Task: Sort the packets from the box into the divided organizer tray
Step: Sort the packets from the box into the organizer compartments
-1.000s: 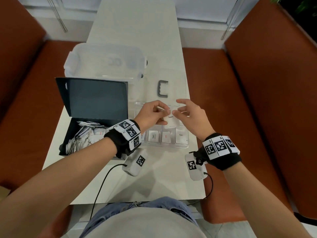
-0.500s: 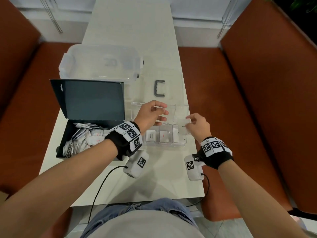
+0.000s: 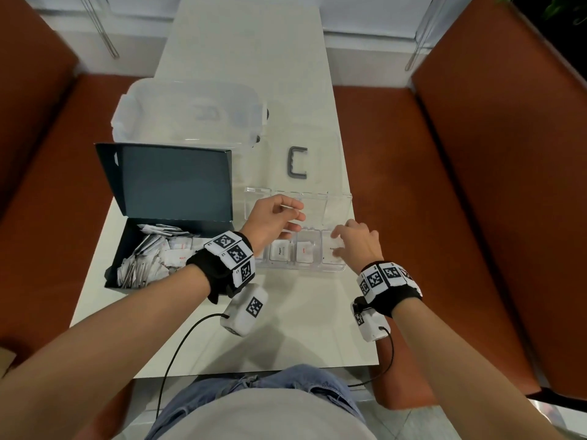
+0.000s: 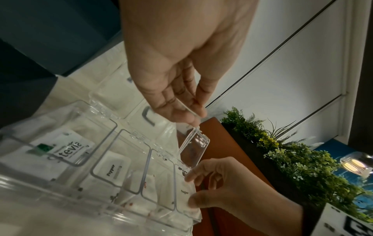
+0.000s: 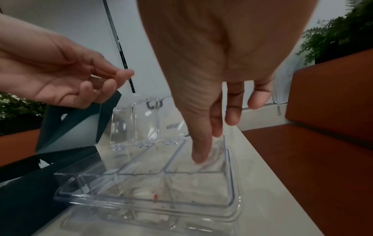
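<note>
Right hand (image 3: 357, 244) over the clear organizer tray's (image 3: 305, 270) rightmost compartment.

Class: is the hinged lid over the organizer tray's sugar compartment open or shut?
Open. The clear lid stands raised, its top edge pinched by the left hand; the right hand reaches into the uncovered compartment.

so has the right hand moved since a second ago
Yes. The right hand has dropped from above the organizer tray toward its near right compartment, fingers now on the sugar packet there.
</note>
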